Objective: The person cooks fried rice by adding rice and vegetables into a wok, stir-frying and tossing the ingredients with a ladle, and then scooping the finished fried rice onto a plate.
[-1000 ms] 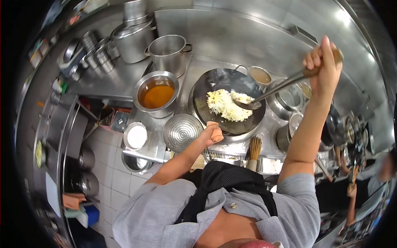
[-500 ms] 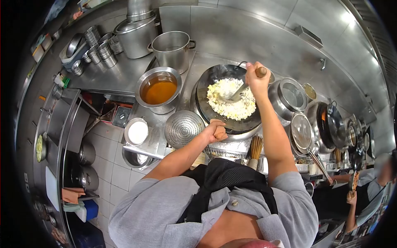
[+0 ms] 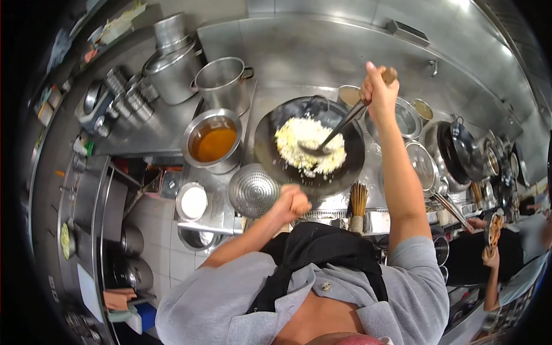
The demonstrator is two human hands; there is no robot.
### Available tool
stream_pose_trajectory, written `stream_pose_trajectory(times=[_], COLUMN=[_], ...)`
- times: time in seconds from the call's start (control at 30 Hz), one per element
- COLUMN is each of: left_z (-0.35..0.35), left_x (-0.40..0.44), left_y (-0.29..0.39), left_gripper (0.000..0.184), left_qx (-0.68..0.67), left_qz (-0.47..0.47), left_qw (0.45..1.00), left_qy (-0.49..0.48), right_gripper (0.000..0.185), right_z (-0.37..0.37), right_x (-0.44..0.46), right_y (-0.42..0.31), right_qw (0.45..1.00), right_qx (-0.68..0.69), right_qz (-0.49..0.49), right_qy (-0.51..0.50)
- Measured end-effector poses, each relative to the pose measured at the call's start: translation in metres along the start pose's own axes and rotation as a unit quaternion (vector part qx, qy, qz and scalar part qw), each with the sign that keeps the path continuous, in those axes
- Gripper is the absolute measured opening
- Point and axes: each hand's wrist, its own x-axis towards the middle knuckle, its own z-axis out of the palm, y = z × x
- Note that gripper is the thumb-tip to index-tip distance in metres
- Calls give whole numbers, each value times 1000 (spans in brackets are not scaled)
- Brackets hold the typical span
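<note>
From where I stand, the black wok [image 3: 265, 152] is wide, round and deep, its metal dull and dark, and a loose heap of rice [image 3: 293, 141] lies in the middle of it, white and grainy with soft yellow patches. A few grains are scattered singly over the bare near slope.

The person's right hand [image 3: 379, 93] is wrapped tight round the rounded wooden handle of a steel ladle [image 3: 342, 123], thumb pointing up. The long dark shaft slants down to the left, and the curved bowl of it sits in the rice.

The left hand [image 3: 285, 207] is curled at the wok's near rim, closed on what looks like a folded tan cloth [image 3: 301, 204]; it is blurred, and I cannot tell whether it touches the metal.

Just beside that hand, on the shiny steel table [image 3: 376, 184], rests a round skimmer [image 3: 255, 188] with a disc full of small holes. Left of the wok stands a wide-lipped metal pot [image 3: 193, 140] of clear amber liquid [image 3: 214, 145], with a bowl [image 3: 181, 214] of something smooth and white nearer the person. A stiff bristled bamboo brush [image 3: 358, 198], bound at its base, stands close by the wok's near right side
</note>
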Motion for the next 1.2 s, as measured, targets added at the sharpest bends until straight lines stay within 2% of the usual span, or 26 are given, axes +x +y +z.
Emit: stream_pose_trajectory(times=[0.07, 0.1, 0.13, 0.17, 0.2, 0.27, 0.33, 0.37, 0.43, 0.5, 0.53, 0.57, 0.6, 0.63, 0.67, 0.73, 0.8, 0.87, 0.9, 0.93, 1.0, 1.03, 1.07, 1.13, 1.17, 1.2], left_z=[55, 40, 9, -29, -13, -27, -34, -86, -108, -36, -24, -14, -18, -46, -65, -56, -115, -93, -77, -57, -49, -45, -22, -54, -73, -90], left_x=[-43, -31, -7, 34, 37, 22, -25, -16, -7, -23, -3, 19, 41, 52, 55, -5, -10, -11, -8, 7, 37, 52, 29, -1, -17, -17], left_y=[-3, -2, 0, 7, 14, 6, -23, -38, -37, -13, -1, 8, 16, 13, 7, -18, -33, -26, -19, -11, 8, 18, 17, -11, -22, -23], left_gripper=[35, 35, 35, 17, 17, 27, 16, 12, 9, 15, 20, 21, 11, 8, 5, 10, 7, 7, 7, 10, 7, 9, 14, 10, 12, 12], left_qx=[49, 39, 27, -59, 10, 33, 53, 123, 188, 67, 49, -32, 47, 23, -3, 62, 159, 122, 85, 34, 28, 25, 70, 66, 117, 123], left_qz=[9, 3, -6, -69, -40, 20, 21, 22, 30, -14, 9, -13, 21, 5, -10, 28, -6, -13, -19, 6, -2, -6, 38, 34, 20, 21], left_qw=[978, 993, 999, 992, 999, 996, 994, 991, 982, 997, 998, 999, 999, 993, 976, 998, 987, 992, 996, 998, 998, 995, 996, 997, 992, 991], left_qy=[201, 112, 26, -90, -14, -86, 94, 39, -13, 26, -30, -38, -11, -113, -217, 6, 25, 10, -6, 52, -50, -100, -48, -2, 52, 49], right_gripper=[36, 36, 35, 35, 35, 37, 37, 37, 36, 32, 32, 34, 35, 34, 34, 32, 30, 28, 28, 30, 29, 30, 32, 34, 35, 37], right_z=[27, 33, 40, 48, 48, 24, 14, 18, 44, 67, 70, 65, 56, 43, 37, 19, 23, 38, 44, 56, 58, 40, 25, 9, 9, 16], right_x=[-7, -13, -22, -28, -35, -23, -5, 3, 2, -15, -21, -27, -32, -32, -27, -11, 5, 7, -3, -20, -41, -42, -41, -25, -15, -7], right_y=[-44, -38, -30, -22, 9, 46, 17, -9, -61, -84, -65, -30, 7, 43, 40, 23, -27, -62, -56, -48, 3, 41, 61, 37, 8, -25], right_qw=[997, 998, 996, 987, 994, 997, 996, 996, 994, 991, 990, 986, 980, 984, 984, 986, 994, 989, 989, 988, 979, 986, 990, 989, 993, 996], right_qx=[6, 8, -61, -130, -80, -64, -33, -45, -65, -84, -84, -124, -164, -147, -149, -127, -68, -69, -66, -109, -181, -153, -127, -105, -80, -54], right_qz=[23, 27, -2, -34, 21, -8, -14, -13, 20, 38, 47, 36, 23, -14, -13, -59, -4, 18, 22, 22, 4, -16, -35, -75, -53, -30], right_qy=[-67, -62, -72, -82, -67, -48, -78, -82, -89, -101, -104, -108, -111, -99, -102, -84, -85, -130, -128, -109, -90, -70, -51, -77, -72, -68])
